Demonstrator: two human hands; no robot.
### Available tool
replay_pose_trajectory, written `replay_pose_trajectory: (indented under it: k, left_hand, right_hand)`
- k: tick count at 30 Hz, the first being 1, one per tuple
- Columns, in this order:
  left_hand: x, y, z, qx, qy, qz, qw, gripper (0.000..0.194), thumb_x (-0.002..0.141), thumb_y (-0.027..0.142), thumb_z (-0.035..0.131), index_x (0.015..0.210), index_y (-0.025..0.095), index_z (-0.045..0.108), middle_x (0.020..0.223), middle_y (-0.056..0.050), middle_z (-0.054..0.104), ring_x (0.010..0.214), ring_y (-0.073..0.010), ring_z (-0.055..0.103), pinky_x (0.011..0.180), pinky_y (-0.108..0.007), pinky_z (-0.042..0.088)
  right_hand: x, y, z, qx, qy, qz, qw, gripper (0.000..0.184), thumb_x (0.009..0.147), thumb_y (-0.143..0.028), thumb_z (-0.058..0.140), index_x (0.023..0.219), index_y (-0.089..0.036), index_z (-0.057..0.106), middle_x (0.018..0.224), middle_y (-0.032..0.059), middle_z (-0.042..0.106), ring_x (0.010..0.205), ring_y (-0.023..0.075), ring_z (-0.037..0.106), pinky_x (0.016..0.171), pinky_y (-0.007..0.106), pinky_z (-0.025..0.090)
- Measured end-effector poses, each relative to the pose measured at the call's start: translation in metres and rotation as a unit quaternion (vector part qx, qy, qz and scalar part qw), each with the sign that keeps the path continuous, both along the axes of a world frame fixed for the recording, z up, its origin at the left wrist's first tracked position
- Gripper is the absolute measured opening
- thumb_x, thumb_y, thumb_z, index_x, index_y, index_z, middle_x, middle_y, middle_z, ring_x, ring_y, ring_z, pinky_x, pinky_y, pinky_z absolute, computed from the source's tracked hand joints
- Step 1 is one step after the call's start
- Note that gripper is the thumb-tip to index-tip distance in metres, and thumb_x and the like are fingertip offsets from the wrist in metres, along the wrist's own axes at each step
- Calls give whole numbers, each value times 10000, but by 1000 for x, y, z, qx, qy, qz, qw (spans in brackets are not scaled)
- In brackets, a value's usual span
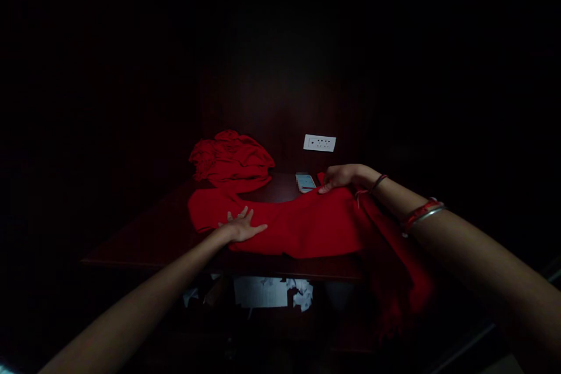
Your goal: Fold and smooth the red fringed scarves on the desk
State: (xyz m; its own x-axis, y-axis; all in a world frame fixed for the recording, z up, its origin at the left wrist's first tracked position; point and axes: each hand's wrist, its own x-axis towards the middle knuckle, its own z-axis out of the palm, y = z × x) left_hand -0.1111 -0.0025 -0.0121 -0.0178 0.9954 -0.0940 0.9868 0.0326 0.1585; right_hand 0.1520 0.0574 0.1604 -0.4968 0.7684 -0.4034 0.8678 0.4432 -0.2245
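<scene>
A long red fringed shawl [302, 228] lies across the dark table, its right end hanging over the edge with the fringe down. On its left part my left hand [242, 227] rests palm down, fingers spread. My right hand [339, 178] grips the shawl's far edge near its right side, thumb toward me and the other fingers mostly hidden behind the cloth. Behind the left part sits a second red fringed cloth [234, 158], bunched in a heap.
A phone [305, 182] with a lit screen lies just beyond the shawl. A white socket panel [319, 143] is on the dark wall behind. The dark table [131, 239] has its front edge toward me; pale papers [260, 292] show below it. The surroundings are very dark.
</scene>
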Motion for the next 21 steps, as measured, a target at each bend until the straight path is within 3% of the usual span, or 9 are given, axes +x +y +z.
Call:
replay_pose_trajectory:
  k: [3,6,9,12,17,21]
  left_hand:
    - [3,2,3,-31,-5,22,999,876,597,731,199,1288,194,173,1335,-83,105,1184,-367,99,890,-561,132]
    - [-2,2,13,-60,-8,10,998,894,598,725,226,1290,162,176,1335,-107,71,1188,-343,117,926,-526,95]
    - [-9,3,22,-91,-4,-10,996,918,610,712,245,1289,100,161,1325,-153,20,1186,-333,146,936,-512,80]
    - [-14,5,24,-91,16,-27,995,888,619,700,248,1289,122,167,1318,-164,37,1173,-344,186,907,-547,111]
    - [-21,12,17,-95,43,-12,995,888,607,711,236,1287,143,179,1326,-146,43,1161,-363,204,903,-548,135]
    - [-26,17,14,-88,60,16,994,859,609,711,229,1277,170,222,1336,-122,95,1174,-333,201,908,-530,170]
  right_hand:
    - [2,3,11,-148,-9,-4,989,479,510,-473,637,786,-82,603,680,36,604,638,145,545,611,252,419]
    - [19,1,-5,-250,56,-40,966,425,503,-384,671,809,-97,596,694,29,614,648,136,558,646,257,427]
    - [43,-2,-31,-264,196,-76,942,323,552,-320,653,786,-107,590,731,25,616,668,122,557,681,257,421]
    - [66,-5,-50,-253,319,-81,910,240,600,-269,622,784,-120,579,773,12,610,687,98,551,702,237,408]
    - [89,-8,-59,-294,290,-65,908,217,591,-203,627,781,-110,578,763,7,599,683,94,545,688,224,400]
    - [89,-8,-65,-245,347,-86,901,179,611,-240,615,731,-118,560,726,-11,580,659,79,526,707,221,388]
